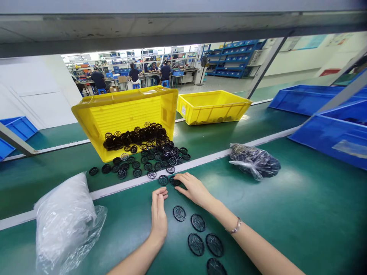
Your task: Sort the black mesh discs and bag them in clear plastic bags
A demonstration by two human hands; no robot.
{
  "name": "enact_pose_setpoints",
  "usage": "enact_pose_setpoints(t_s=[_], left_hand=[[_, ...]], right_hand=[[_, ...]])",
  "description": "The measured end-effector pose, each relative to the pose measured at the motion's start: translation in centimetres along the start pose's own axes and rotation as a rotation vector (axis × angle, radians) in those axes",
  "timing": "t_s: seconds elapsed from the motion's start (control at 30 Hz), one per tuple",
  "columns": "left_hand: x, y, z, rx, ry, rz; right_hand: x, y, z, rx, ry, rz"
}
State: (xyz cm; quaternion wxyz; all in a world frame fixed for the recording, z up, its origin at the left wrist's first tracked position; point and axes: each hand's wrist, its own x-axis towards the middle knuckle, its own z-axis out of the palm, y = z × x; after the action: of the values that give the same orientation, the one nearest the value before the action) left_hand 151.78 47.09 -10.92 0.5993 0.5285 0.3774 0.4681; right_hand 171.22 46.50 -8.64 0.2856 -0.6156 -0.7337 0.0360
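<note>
A yellow crate [126,110] lies tipped on its side on the green bench [301,214], spilling a pile of black round grille discs [149,147]. My right hand [192,188] rests flat with its fingers spread, fingertips on a disc [174,181] near the white dividing strip. My left hand [158,214] lies on the bench beside it with fingers together and slightly curled, just below another disc [163,180]; it holds nothing I can see. Several discs [197,222] are laid out flat between my forearms.
An empty clear plastic bag [67,219] lies at the left. A bag filled with black parts [255,161] lies at the right. A second yellow crate [213,107] stands behind, blue bins [329,118] at the right and far left. People work at distant benches.
</note>
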Motion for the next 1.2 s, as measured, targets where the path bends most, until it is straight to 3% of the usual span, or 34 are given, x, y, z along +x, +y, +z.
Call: enact_pose_setpoints(t_s=[0.13, 0.23, 0.57, 0.63, 0.83, 1.0, 1.13, 1.2], left_hand=[[0.0, -0.1, 0.0, 0.010, 0.006, -0.003], [-0.1, -0.1, 0.0, 0.024, 0.013, -0.003], [0.6, -0.3, -0.1, -0.077, 0.092, -0.026], [0.8, -0.5, -0.1, -0.114, 0.116, -0.028], [0.7, -0.5, 0.0, -0.078, 0.132, -0.005], [0.6, -0.2, 0.0, -0.040, 0.140, 0.003], [0.5, 0.3, 0.0, 0.017, 0.179, 0.025], [0.4, 0.4, 0.1, 0.033, 0.193, 0.031]], right_hand=[[-0.9, -0.1, 0.3, 0.162, -0.033, 0.167], [-2.4, -0.6, -0.4, 0.336, -0.160, 0.287], [-3.9, -3.5, -2.6, 0.392, -0.438, 0.107], [-3.3, -3.5, -2.4, 0.388, -0.385, 0.076], [0.9, -1.8, 0.8, 0.218, -0.045, -0.003], [3.0, -2.5, 2.2, 0.106, -0.088, -0.093], [1.7, -3.0, 1.4, 0.318, -0.127, 0.160], [0.7, -2.9, 1.1, 0.345, -0.150, 0.203]])
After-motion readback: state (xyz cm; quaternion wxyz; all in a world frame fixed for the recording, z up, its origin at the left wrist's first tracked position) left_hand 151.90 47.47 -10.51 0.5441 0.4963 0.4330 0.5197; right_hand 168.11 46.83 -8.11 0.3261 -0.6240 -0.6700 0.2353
